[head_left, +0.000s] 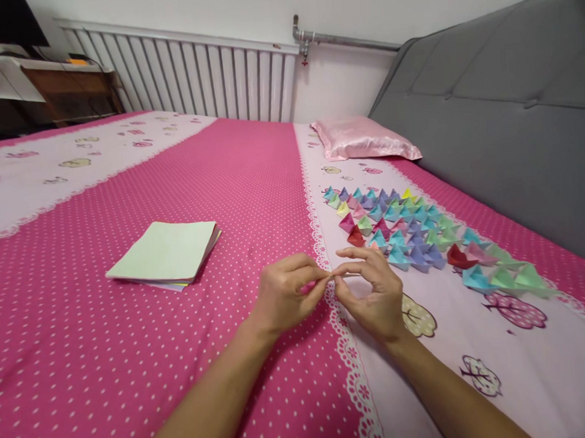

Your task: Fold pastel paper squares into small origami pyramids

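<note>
My left hand [292,292] is closed in a pinch, thumb and forefinger meeting near the lace border of the bedspread. Opposite it, my right hand [375,293] pinches at the same spot, its other fingers raised. Whatever lies between the fingertips is too small and too covered to make out. Just beyond my right hand, several small folded paper boats [416,227] in blue, purple, green, pink, red and yellow stand in rows. To the left of my left hand lies a stack of square paper sheets [164,251], pale green on top.
A pink polka-dot bedspread [249,175] with pale printed bands covers the bed. Farther back is a pink satin pillow [364,138], beside a grey padded headboard [504,91]. A white radiator [202,72] lines the wall; a desk [73,91] with a monitor [3,22] stands far left.
</note>
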`<state>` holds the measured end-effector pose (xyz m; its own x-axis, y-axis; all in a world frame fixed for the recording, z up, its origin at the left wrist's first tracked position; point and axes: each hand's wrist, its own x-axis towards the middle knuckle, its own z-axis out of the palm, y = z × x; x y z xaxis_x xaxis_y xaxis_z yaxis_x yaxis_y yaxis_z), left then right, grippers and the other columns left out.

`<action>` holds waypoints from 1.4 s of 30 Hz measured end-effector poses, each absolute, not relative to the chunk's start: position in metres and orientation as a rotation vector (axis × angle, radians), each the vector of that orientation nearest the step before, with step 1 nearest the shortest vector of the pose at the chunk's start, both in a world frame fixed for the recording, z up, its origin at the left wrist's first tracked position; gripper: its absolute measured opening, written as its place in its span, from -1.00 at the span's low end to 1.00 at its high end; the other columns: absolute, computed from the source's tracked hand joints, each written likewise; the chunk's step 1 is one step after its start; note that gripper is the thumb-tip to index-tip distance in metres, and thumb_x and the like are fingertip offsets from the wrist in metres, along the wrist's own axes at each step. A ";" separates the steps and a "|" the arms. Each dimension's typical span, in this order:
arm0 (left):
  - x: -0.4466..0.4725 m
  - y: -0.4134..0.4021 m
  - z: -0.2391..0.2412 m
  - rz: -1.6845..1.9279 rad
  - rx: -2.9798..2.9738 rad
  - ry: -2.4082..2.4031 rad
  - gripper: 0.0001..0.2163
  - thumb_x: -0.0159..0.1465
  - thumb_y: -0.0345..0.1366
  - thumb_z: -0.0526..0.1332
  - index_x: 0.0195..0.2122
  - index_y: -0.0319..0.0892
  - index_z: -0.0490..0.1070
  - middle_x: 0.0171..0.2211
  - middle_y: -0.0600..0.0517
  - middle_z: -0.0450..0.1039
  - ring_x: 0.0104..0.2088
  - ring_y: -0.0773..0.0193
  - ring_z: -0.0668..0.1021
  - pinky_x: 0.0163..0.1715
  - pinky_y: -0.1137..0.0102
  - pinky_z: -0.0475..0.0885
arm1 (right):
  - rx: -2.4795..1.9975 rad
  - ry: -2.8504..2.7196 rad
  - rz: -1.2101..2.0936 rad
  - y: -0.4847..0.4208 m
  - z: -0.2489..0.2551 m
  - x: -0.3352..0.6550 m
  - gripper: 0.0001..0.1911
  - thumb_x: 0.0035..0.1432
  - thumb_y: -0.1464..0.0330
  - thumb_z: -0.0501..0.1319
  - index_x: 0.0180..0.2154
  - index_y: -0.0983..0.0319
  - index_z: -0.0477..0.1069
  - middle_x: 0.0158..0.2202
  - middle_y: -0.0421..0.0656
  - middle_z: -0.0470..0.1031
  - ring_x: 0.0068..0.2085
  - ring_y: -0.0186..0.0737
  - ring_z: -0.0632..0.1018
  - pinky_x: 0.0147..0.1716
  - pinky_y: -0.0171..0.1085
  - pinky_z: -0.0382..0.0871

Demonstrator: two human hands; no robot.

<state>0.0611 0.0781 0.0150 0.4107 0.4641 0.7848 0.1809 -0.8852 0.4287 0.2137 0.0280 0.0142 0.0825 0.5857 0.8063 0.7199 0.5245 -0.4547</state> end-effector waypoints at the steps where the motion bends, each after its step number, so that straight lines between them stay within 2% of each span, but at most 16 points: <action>1: 0.061 0.078 0.016 1.462 2.387 0.561 -0.92 0.14 -0.42 0.21 -0.40 -0.22 0.51 -0.49 0.00 0.48 -0.49 0.38 0.48 -0.51 0.47 0.41 | -1.145 -1.591 -0.145 0.028 0.014 0.214 -0.87 -0.07 0.53 0.23 -0.42 0.20 0.46 -0.23 -0.10 0.49 -0.16 -0.12 0.48 -0.05 -0.04 0.26; 10: 0.060 0.082 0.019 1.503 2.360 0.576 -0.91 0.14 -0.43 0.22 -0.40 -0.25 0.52 -0.49 -0.02 0.49 -0.49 0.37 0.49 -0.50 0.46 0.42 | -1.163 -1.531 -0.210 0.030 0.015 0.217 -0.86 -0.09 0.54 0.24 -0.44 0.20 0.46 -0.26 -0.12 0.50 -0.18 -0.11 0.49 -0.12 -0.05 0.31; 15: 0.057 0.083 0.022 1.533 2.381 0.610 -0.91 0.14 -0.43 0.22 -0.41 -0.25 0.53 -0.50 -0.03 0.50 -0.50 0.36 0.49 -0.52 0.46 0.43 | -1.203 -1.473 -0.243 0.033 0.013 0.222 -0.88 -0.08 0.51 0.24 -0.45 0.19 0.46 -0.28 -0.13 0.51 -0.21 -0.12 0.50 -0.09 -0.01 0.30; 21: 0.049 0.089 0.028 1.619 2.277 0.765 -0.92 0.10 -0.45 0.23 -0.47 -0.22 0.52 -0.52 -0.01 0.50 -0.52 0.37 0.49 -0.55 0.47 0.41 | -1.221 -1.305 -0.187 0.040 0.008 0.237 -0.91 -0.04 0.50 0.21 -0.43 0.21 0.43 -0.29 -0.12 0.51 -0.20 -0.13 0.50 -0.13 -0.07 0.35; 23: 0.048 0.089 0.029 1.621 2.273 0.766 -0.93 0.10 -0.45 0.24 -0.48 -0.23 0.52 -0.52 0.00 0.50 -0.53 0.38 0.49 -0.56 0.48 0.41 | -1.199 -1.327 -0.119 0.039 0.008 0.238 -0.89 -0.02 0.48 0.21 -0.37 0.21 0.43 -0.26 -0.12 0.50 -0.16 -0.12 0.49 -0.11 -0.07 0.33; 27: 0.051 0.087 0.028 1.569 2.282 0.686 -0.92 0.11 -0.44 0.22 -0.45 -0.22 0.52 -0.52 0.00 0.49 -0.52 0.38 0.49 -0.54 0.48 0.41 | -1.173 -1.487 0.024 0.036 0.009 0.231 -0.72 0.00 0.44 0.25 -0.17 0.18 0.42 -0.22 -0.13 0.49 -0.16 -0.14 0.48 -0.11 -0.09 0.34; 33: 0.056 0.082 0.027 1.452 2.300 0.623 -0.92 0.11 -0.44 0.20 -0.46 -0.24 0.49 -0.52 0.00 0.47 -0.53 0.38 0.45 -0.55 0.46 0.37 | -1.140 -1.592 0.120 0.036 0.010 0.224 -0.96 0.08 0.40 0.24 -0.36 0.17 0.47 -0.39 -0.18 0.53 -0.32 -0.20 0.50 -0.25 -0.16 0.35; 42: 0.057 0.078 0.028 1.351 2.306 0.713 -0.94 0.08 -0.43 0.15 -0.48 -0.21 0.41 -0.57 0.05 0.42 -0.56 0.40 0.37 -0.59 0.48 0.26 | -1.131 -1.672 0.165 0.033 0.011 0.221 -0.95 0.09 0.40 0.23 -0.38 0.17 0.48 -0.43 -0.19 0.54 -0.36 -0.21 0.50 -0.30 -0.17 0.33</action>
